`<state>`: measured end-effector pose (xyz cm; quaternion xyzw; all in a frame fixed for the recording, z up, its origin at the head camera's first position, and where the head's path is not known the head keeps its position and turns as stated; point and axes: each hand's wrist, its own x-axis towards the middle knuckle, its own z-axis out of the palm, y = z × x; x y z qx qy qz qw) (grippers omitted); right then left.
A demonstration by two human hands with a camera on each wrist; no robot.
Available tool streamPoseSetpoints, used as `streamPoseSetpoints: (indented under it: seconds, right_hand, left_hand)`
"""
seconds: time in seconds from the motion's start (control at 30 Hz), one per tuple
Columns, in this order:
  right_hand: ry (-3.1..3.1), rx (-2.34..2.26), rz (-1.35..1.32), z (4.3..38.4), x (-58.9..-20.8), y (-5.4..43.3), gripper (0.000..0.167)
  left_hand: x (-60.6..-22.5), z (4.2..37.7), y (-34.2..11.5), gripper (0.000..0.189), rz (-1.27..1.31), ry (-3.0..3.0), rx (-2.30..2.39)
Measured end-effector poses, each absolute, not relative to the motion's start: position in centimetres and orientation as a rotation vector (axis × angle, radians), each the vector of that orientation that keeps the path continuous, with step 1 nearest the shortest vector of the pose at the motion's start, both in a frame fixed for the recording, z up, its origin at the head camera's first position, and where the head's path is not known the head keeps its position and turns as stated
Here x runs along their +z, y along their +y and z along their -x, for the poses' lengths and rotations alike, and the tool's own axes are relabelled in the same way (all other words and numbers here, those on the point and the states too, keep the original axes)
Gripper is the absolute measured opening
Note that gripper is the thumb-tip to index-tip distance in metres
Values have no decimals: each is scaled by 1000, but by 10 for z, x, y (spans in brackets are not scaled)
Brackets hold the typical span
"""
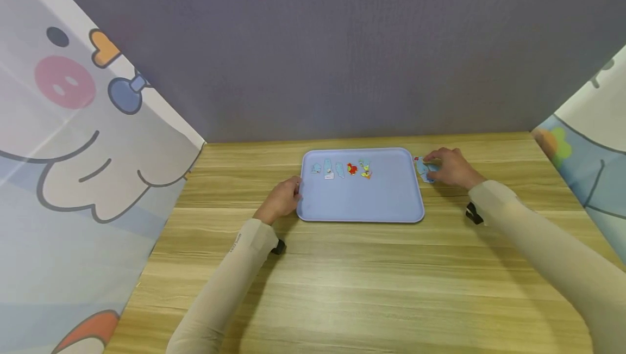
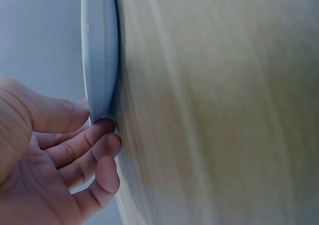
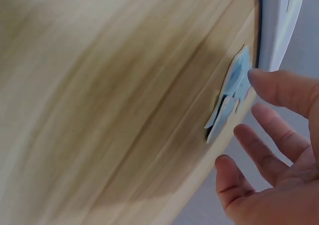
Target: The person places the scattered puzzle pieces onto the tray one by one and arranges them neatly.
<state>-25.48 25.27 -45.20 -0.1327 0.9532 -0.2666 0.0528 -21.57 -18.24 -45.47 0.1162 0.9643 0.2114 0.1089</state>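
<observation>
Left hand (image 1: 282, 199): pinching the left edge of the blue-gray tray (image 1: 362, 197), thumb on rim, fingertips at the underside. Right hand (image 1: 454, 167): thumb and fingers spread, over the blue cartoon cutouts (image 1: 421, 168); can't tell if the thumb touches. Those lie on the table just right of the tray, overlapping. Inside tray, upper left: row of light-blue cutouts (image 1: 328, 167), then red cutout (image 1: 352, 169), then yellow-green cutouts (image 1: 365, 168). Wood-grain table (image 1: 381, 283) under everything, gray panel (image 1: 362, 55) behind, cartoon-print wall (image 1: 122, 180) at left.
</observation>
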Motion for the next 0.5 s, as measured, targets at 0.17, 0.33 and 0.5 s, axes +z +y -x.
streamPoseSetpoints:
  seconds: [0.17,0.33,0.5]
  right_hand:
    - [2894,-768,395,254,-452,258,44]
    - [2860,-709,369,251,-449,264,51]
    - [2839,-696,345,250,-450,268,50]
  left_hand:
    - [-455,216,-183,43,-344,2836,625]
    - [-455,216,-183,44,-366,2841,632]
    - [-455,216,-183,44,-372,2847,630]
